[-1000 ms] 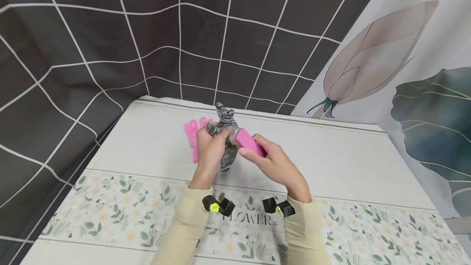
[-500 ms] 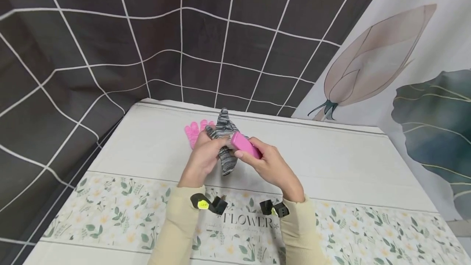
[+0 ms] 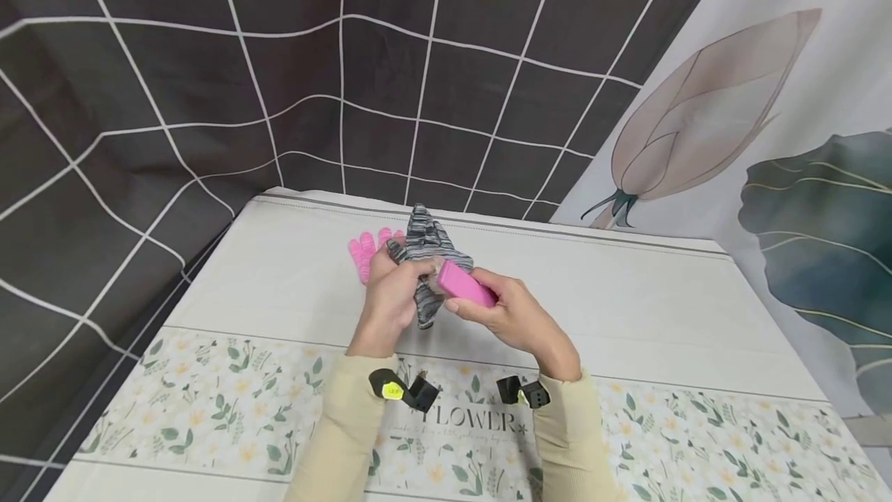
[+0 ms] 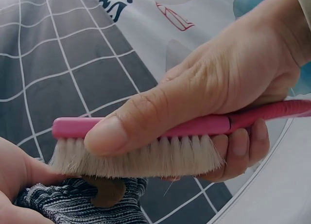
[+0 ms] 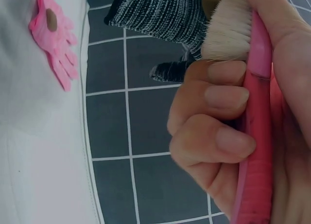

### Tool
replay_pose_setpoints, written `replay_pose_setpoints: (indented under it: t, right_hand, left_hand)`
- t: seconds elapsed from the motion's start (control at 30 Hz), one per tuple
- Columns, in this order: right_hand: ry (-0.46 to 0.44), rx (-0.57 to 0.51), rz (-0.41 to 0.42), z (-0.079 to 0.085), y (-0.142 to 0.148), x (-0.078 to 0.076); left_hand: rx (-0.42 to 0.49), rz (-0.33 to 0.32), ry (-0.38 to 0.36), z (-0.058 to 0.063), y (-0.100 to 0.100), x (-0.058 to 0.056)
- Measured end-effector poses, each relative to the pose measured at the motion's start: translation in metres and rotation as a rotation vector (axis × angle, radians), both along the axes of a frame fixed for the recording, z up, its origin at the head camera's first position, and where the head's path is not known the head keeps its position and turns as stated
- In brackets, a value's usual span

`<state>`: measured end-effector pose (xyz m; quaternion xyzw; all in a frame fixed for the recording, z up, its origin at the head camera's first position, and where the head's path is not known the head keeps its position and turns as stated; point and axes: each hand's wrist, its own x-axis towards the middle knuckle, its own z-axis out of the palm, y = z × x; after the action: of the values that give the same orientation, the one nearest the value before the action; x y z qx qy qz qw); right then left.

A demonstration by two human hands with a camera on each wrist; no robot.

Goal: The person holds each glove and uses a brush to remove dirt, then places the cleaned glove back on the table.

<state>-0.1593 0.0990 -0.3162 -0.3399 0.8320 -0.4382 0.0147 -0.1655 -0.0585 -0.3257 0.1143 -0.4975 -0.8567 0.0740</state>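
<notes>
My left hand [image 3: 390,293] holds a grey-and-black knitted glove [image 3: 427,240], its thumb laid over the front. The glove's fingers point away and to the sides. My right hand [image 3: 523,320] grips a pink brush [image 3: 463,283], fingers curled round the handle and thumb along the head. In the left wrist view the pale bristles [image 4: 141,158] face down onto the glove, right at a brown patch [image 4: 108,192]. The right wrist view shows the bristles against the same patch, with part of the knit hidden behind them.
A pink knitted glove [image 3: 362,254] lies on the white table cover [image 3: 613,293] behind my left hand; a brown patch shows on it in the right wrist view. A dark checked curtain [image 3: 474,84] hangs along the back, a leaf-print one [image 3: 697,122] at the right.
The grey glove has turned and spread flatter in my left hand, which covers more of the pink glove. The brush has shifted slightly down and left, staying against the glove.
</notes>
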Motion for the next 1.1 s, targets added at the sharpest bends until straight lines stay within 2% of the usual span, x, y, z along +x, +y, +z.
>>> replay_pose_setpoints:
  t: [0.13, 0.23, 0.27, 0.37, 0.47, 0.5, 0.6, 0.67, 0.77, 0.83, 0.9, 0.97, 1.1]
  right_hand:
    - [-0.023, 0.017, 0.005, 0.001, 0.004, 0.000]
    - [-0.032, 0.024, 0.026, -0.002, 0.007, -0.002]
    - [-0.035, 0.037, 0.033, -0.004, 0.009, -0.003]
    - [-0.054, 0.082, 0.063, -0.014, 0.014, -0.010]
    - [-0.069, 0.113, 0.086, -0.023, 0.019, -0.015]
    - [-0.072, 0.108, 0.093, -0.023, 0.020, -0.016]
    - [-0.072, 0.083, 0.108, -0.022, 0.022, -0.016]
    - [-0.063, 0.059, 0.107, -0.018, 0.022, -0.015]
    - [-0.056, 0.004, 0.071, -0.006, 0.021, -0.009]
    - [-0.048, -0.038, 0.034, 0.001, 0.019, -0.005]
    - [-0.049, -0.070, -0.013, 0.006, 0.017, -0.002]
    - [-0.069, -0.100, -0.057, 0.007, 0.016, -0.002]
    - [-0.183, -0.165, -0.141, 0.000, 0.017, -0.009]
  left_hand:
    - [0.002, -0.009, 0.020, 0.001, 0.003, 0.001]
    - [-0.004, 0.004, 0.041, -0.003, 0.004, -0.001]
    - [0.013, 0.011, 0.062, -0.017, 0.003, -0.010]
    - [0.040, 0.032, 0.104, -0.042, -0.001, -0.026]
    - [0.043, 0.017, 0.170, -0.082, -0.008, -0.050]
    - [0.021, 0.010, 0.183, -0.084, -0.008, -0.050]
    - [-0.006, -0.013, 0.251, -0.113, -0.009, -0.069]
    - [-0.022, -0.013, 0.265, -0.123, -0.009, -0.075]
    - [-0.037, -0.017, 0.253, -0.127, -0.009, -0.077]
    - [-0.057, -0.034, 0.227, -0.125, -0.010, -0.075]
    - [-0.070, -0.062, 0.181, -0.115, -0.010, -0.069]
    - [-0.068, -0.095, 0.130, -0.099, -0.009, -0.060]
    - [-0.046, -0.138, 0.023, -0.050, -0.004, -0.029]
